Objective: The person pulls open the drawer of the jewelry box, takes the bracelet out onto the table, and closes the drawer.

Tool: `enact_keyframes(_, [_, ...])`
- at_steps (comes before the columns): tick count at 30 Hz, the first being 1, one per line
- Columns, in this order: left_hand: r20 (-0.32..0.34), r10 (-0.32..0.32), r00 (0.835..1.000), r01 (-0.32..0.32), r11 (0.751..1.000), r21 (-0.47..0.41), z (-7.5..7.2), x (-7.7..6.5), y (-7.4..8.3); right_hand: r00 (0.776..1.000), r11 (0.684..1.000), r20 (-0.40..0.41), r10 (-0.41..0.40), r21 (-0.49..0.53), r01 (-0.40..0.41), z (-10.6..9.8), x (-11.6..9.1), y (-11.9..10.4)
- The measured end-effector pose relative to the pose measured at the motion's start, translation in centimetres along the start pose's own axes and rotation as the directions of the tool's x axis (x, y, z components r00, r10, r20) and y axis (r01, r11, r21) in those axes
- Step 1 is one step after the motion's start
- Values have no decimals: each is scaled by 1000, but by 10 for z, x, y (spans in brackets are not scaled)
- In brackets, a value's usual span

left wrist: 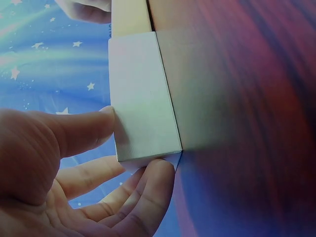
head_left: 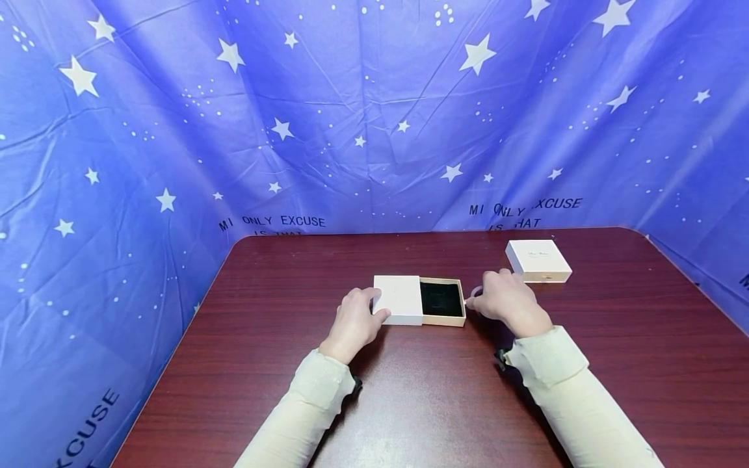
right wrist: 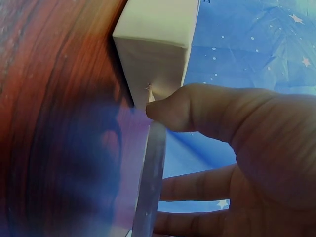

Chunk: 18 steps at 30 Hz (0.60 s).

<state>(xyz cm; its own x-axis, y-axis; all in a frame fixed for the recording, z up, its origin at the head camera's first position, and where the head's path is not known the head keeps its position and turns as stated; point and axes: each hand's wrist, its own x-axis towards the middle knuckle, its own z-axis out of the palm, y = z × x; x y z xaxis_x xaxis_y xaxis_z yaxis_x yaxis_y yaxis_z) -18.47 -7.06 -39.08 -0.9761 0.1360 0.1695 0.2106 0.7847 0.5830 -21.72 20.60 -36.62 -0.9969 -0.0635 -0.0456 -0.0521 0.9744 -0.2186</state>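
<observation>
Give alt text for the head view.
A left hand grips a white rectangular box sleeve while the right hand pinches the tab of its open, dark-lined tan drawer; a pale curved band shows by that hand. Farther back, right, a closed white rectangular box sits on a reddish wooden table before blue star-print fabric.

Head view forward-down from above, 2 close wrist views, all sharing open box (head_left: pixel 398 300)

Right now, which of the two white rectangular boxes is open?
The white rectangular box gripped by the left hand: its gold-rimmed drawer sticks out toward the right hand. The other white box, farther back on the right, is closed.
</observation>
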Motion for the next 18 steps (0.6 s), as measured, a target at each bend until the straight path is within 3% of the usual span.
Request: enact_keyframes(18, [7, -3, 1000, 3, 1000, -3, -1, 0, 1, 999, 1000, 35, 18, 2, -18, 3, 2, 2])
